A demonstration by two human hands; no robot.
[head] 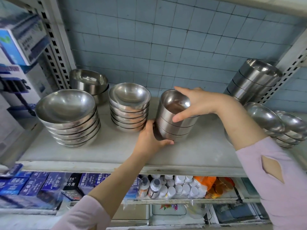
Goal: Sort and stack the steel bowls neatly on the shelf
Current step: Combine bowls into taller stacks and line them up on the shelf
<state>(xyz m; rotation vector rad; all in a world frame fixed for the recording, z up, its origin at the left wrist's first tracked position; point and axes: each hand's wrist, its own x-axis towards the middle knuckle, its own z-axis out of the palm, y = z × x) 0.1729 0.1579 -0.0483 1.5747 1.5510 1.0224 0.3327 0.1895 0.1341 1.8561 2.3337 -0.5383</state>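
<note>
Stack of deep steel bowls (176,120) is what we're on here: a few nested together, sitting about mid-shelf, just right of the middle pile. Our left hand (149,138) grips it low down, left-hand fingers (149,126) curled round the left side and the thumb hooked under the near bottom edge. Our right hand (197,102) is clamped over the top bowl, thumb (179,117) pressed on the near wall and the other fingers reaching over the far rim. So both hands are holding the same stack. It looks tipped a bit, and we can't tell if the base is touching the shelf (116,151) or just off it.

Right beside it on the left is a pile of shallow bowls (129,107), nearly touching our left hand. Further left and nearer is a bigger pile of wide bowls (66,117), and behind that, at the far left, a couple of deep bowls (89,83) stand against the upright.

Over on the far right there's a tall stack of deep bowls (254,82) leaning against the rack post, with two low piles of shallow ones (264,118) (292,127) nearer, partly behind our right arm.

Behind it all is a blue tiled wall (166,39). The lower shelf has blue boxes (33,183), white bottles (174,186) and an orange bag (216,185).
</note>
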